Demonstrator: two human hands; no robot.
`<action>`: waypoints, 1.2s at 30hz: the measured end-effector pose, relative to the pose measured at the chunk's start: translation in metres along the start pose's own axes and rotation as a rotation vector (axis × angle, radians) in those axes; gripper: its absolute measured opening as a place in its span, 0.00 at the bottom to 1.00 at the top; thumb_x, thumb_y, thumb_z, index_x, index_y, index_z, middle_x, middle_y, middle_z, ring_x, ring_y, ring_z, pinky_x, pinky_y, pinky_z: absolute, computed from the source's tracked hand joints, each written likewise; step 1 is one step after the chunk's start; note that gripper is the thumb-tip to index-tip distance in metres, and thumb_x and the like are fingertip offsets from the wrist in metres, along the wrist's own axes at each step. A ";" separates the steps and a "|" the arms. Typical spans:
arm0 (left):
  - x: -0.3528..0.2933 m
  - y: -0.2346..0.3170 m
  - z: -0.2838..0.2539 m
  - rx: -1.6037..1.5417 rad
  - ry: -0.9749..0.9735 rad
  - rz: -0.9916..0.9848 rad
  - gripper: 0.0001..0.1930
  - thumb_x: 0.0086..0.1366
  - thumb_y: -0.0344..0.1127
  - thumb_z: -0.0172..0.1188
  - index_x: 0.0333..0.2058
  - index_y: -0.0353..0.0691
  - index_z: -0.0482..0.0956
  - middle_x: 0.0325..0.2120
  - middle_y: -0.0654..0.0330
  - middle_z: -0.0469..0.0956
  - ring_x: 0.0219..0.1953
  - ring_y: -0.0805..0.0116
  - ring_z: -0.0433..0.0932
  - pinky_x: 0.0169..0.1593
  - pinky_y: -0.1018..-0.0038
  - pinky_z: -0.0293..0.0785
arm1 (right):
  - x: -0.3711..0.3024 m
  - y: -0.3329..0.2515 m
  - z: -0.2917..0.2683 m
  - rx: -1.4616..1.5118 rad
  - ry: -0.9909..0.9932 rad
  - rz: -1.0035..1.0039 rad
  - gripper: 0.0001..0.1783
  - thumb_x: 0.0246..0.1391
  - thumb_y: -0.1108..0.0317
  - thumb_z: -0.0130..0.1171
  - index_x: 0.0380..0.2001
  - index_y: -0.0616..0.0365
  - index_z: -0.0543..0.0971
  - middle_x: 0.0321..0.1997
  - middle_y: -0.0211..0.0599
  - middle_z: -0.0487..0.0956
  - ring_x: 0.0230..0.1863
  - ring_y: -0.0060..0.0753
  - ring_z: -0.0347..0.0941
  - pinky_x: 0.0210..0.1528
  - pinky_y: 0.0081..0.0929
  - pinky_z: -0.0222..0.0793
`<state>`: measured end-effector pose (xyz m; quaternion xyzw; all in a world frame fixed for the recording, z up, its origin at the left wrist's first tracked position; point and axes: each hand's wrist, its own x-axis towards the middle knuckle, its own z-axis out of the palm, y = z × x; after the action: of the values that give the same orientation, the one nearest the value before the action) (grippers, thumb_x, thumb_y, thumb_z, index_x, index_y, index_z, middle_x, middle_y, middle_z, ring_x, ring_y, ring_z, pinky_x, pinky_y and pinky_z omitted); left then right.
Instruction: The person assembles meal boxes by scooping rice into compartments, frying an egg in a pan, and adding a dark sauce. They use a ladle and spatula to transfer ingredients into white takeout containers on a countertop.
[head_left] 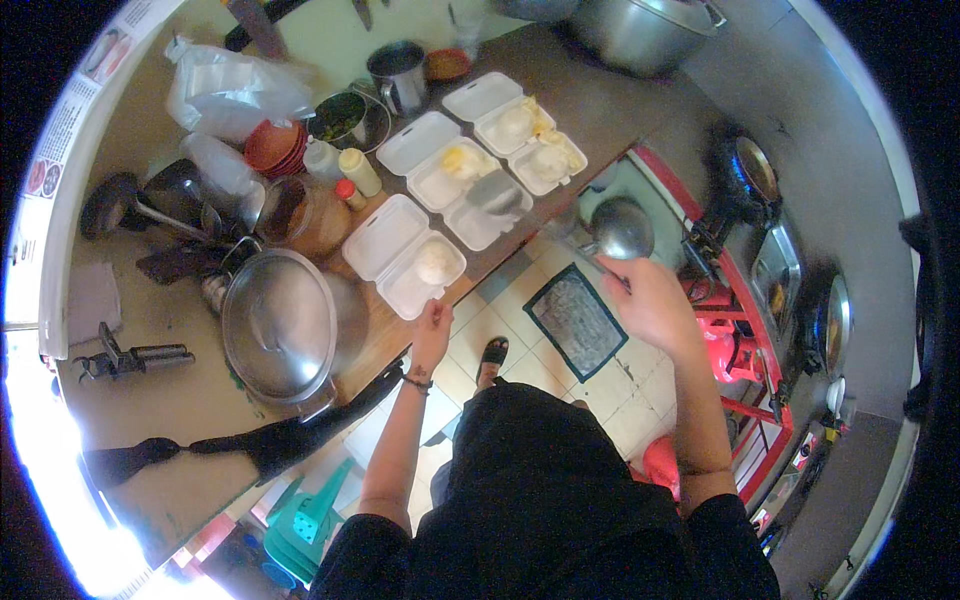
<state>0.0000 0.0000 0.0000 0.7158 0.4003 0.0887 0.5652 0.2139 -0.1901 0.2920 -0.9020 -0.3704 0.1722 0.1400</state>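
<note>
My left hand (432,335) is closed at the front edge of the nearest white foam food container (376,240), its fingers together at the rim. That container lies open with a mound of white rice (436,262) in it. My right hand (645,300) grips the handle of a spatula; its grey, motion-blurred head (495,192) hangs over the middle foam container (412,145). A fried egg (466,162) lies in that container. The farthest foam container (480,95) holds rice and pieces of egg (548,155).
A large lidded pot (280,325) stands left, near ladles (140,205), squeeze bottles (358,172) and red bowls (275,148). Another big pot (645,35) is at the back. Pans over lit burners (755,170) line the right side. A dark-edged mat (575,322) lies on the tiled floor.
</note>
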 end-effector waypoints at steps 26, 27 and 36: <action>0.043 0.043 0.016 -0.017 0.051 0.118 0.11 0.65 0.42 0.55 0.37 0.39 0.73 0.29 0.58 0.79 0.30 0.67 0.75 0.35 0.71 0.72 | 0.055 0.022 0.006 -0.108 0.068 0.080 0.17 0.51 0.70 0.53 0.45 0.59 0.79 0.33 0.59 0.78 0.37 0.58 0.76 0.44 0.47 0.71; 0.043 0.042 0.015 -0.025 0.050 0.119 0.11 0.65 0.42 0.55 0.37 0.39 0.73 0.29 0.58 0.78 0.29 0.67 0.75 0.35 0.71 0.72 | 0.055 0.020 0.007 -0.105 0.069 0.082 0.17 0.51 0.70 0.53 0.45 0.59 0.79 0.33 0.59 0.78 0.37 0.58 0.76 0.44 0.47 0.71; 0.049 0.041 0.018 -0.063 0.031 0.103 0.12 0.65 0.42 0.54 0.38 0.39 0.73 0.29 0.58 0.79 0.29 0.67 0.76 0.35 0.72 0.72 | 0.056 0.022 0.010 -0.099 0.090 0.066 0.16 0.51 0.70 0.54 0.44 0.58 0.80 0.33 0.59 0.78 0.38 0.58 0.76 0.45 0.46 0.71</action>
<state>0.0619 0.0179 0.0142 0.7157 0.3688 0.1415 0.5760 0.2605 -0.1641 0.2630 -0.9263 -0.3419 0.1173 0.1061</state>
